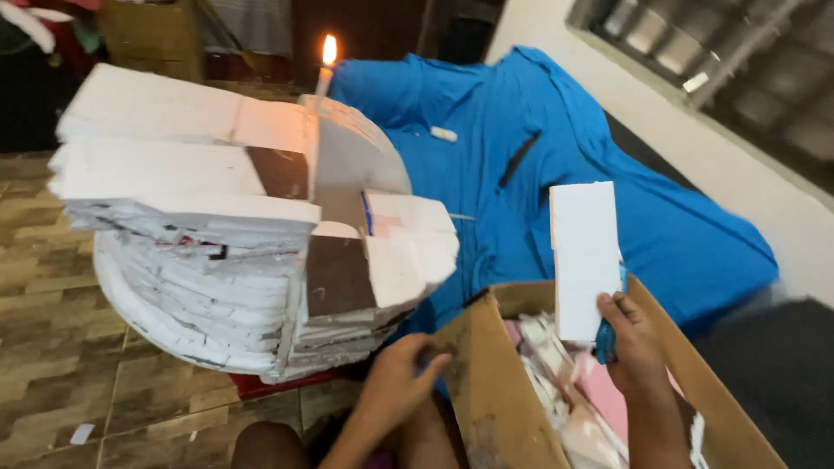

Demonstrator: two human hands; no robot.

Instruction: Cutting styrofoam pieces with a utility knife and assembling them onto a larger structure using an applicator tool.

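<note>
The person's right hand (632, 334) is closed around the bottom end of a flat white rectangular foam slab (585, 259), fingers and thumb pinching it together with a small blue tool (605, 343) tucked against the palm; what the tool is I cannot tell. The slab stands upright, its long axis running up from the hand, so nearly all of it rises above the grip, over the open brown cardboard box (495, 382) of white and pink foam offcuts (565, 391). The left hand (401, 378) sits lower and further left, fingers curled onto the box's near flap edge, gripping the cardboard and nothing else. The right hand alone has the slab; the left is well apart from it, across the box opening. To the left stands a tall stack of white foam sheets (200, 226), some rounded, some square, with brown patches on top. A lit candle (325, 74) burns upright just behind the stack. A bright blue cloth (539, 174) covers the surface behind the box, with a small white tube (443, 135) lying on it.
</note>
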